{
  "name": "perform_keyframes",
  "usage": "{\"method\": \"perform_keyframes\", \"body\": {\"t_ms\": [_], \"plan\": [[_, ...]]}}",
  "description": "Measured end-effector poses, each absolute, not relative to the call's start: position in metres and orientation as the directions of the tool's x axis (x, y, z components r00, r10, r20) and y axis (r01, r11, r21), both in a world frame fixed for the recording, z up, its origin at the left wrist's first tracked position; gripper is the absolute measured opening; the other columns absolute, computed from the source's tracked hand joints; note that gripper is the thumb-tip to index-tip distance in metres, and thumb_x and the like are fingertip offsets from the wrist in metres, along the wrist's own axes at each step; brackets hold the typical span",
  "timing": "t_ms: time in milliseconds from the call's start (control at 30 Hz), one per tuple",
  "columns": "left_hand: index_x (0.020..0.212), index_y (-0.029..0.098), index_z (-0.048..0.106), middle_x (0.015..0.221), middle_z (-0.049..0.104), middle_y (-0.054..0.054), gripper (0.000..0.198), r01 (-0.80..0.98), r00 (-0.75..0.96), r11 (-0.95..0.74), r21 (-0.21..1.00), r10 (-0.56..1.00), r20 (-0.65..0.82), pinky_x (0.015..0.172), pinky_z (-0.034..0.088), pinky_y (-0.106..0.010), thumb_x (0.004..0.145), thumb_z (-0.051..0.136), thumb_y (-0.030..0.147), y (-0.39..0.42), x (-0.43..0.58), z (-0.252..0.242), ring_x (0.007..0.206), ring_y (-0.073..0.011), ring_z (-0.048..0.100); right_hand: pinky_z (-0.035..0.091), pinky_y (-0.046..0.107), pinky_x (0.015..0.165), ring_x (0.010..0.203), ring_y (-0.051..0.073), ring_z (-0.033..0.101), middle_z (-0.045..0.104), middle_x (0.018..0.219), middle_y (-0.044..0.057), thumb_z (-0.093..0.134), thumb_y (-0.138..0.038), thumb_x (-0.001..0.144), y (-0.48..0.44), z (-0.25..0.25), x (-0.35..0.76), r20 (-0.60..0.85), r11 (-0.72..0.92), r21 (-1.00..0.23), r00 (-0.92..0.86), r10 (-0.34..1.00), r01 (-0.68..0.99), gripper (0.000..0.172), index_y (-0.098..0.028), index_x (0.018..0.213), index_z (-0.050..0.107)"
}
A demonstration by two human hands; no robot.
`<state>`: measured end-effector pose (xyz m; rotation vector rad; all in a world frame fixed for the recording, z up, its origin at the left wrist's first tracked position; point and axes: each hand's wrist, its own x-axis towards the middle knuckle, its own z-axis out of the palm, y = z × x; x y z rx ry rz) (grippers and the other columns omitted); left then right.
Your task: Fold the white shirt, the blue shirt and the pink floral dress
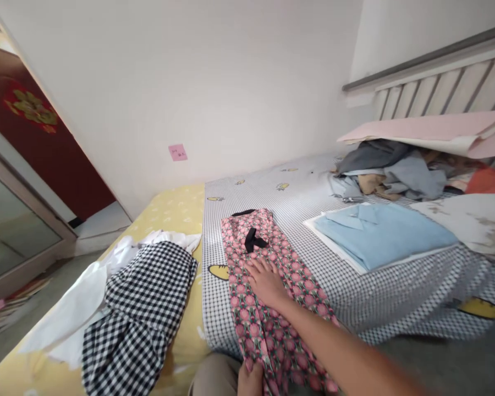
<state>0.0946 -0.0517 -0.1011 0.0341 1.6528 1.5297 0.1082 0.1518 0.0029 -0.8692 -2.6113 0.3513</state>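
Observation:
A pink floral garment (301,286) with a black bow (254,240) lies lengthwise on the bed, its near end reaching the bottom of the view. My right hand (266,281) rests flat on it just below the bow, fingers spread and holding nothing. At the bottom edge my left hand (251,379) grips the garment's left side, its fingers closed on the cloth. To the left, a black-and-white checked garment (144,308) lies partly over white clothes (78,297).
A folded light blue shirt (388,231) lies on the right on the checked bedsheet (301,203). Behind it are heaped clothes (412,170) under a pink board (429,129). Yellow bedding (177,209) covers the left side, against the wall.

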Motion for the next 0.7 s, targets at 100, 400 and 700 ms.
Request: {"method": "perform_keyframes", "body": {"t_ms": [100,400,700], "plan": [[0.08,0.013,0.076,0.092,0.081,-0.014,0.037,-0.515,-0.623,0.19,0.836,0.587,-0.518,0.105,0.053,-0.045,0.054,0.087,0.036,-0.05,0.095,-0.101,0.112,-0.0379,0.071,0.017,0.056,0.127,0.157,0.03,0.028,0.042,0.167,0.0,0.043,-0.034,0.103,0.136,0.001,0.136,0.25,0.783,-0.373,-0.759,0.601,0.498,0.051,-0.037,0.153,0.053],[0.097,0.015,0.079,0.105,0.082,-0.014,0.051,-0.493,-0.64,0.096,0.865,0.634,-0.435,0.107,0.052,-0.048,0.055,0.082,0.043,-0.067,0.11,-0.084,0.112,-0.0361,0.071,0.048,0.047,0.111,0.123,0.027,0.066,0.072,0.134,0.009,0.049,-0.055,0.097,0.121,0.024,0.263,0.124,0.215,-0.975,-0.684,0.719,0.049,0.047,-0.027,0.128,0.073],[0.093,0.015,0.08,0.109,0.082,-0.014,0.048,-0.443,-0.673,0.13,0.887,0.605,-0.425,0.106,0.051,-0.046,0.052,0.077,0.039,-0.06,0.107,-0.083,0.117,-0.0369,0.069,0.054,0.046,0.099,0.106,0.031,0.072,0.081,0.108,0.008,0.068,-0.069,0.073,0.159,-0.053,0.331,-0.318,-0.285,-0.947,-0.302,0.899,0.151,0.048,-0.026,0.092,0.078]]}}
